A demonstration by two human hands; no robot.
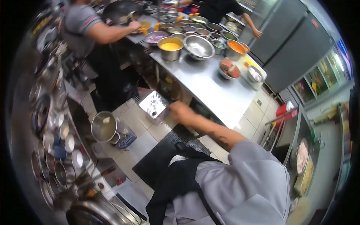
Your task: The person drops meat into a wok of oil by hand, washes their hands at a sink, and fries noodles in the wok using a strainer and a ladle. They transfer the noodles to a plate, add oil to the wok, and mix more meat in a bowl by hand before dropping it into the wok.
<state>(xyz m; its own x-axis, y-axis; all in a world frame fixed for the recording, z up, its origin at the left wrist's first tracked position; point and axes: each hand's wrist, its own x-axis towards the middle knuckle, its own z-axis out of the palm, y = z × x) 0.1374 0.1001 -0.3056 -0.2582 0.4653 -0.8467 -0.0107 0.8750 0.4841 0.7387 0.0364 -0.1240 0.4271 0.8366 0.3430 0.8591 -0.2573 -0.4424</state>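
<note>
My right hand [180, 112] reaches out from a grey sleeve, its fingers closed and slightly blurred at the right rim of a square metal container [154, 104]. The container has a shiny, whitish top and is above the tiled floor. My left hand is out of view. Beyond the container, a steel worktable [210, 88] carries a pot of yellow liquid [170, 46], an empty steel bowl [199, 46] and a bowl of reddish-brown blocks [228, 69].
A co-worker in grey [80, 30] stands at upper left, one hand near a wok. Another person [217, 11] stands behind the table. A large pot [104, 126] is at lower left, near a dark floor mat [152, 165]. Tall grey refrigerators [290, 41] stand at upper right.
</note>
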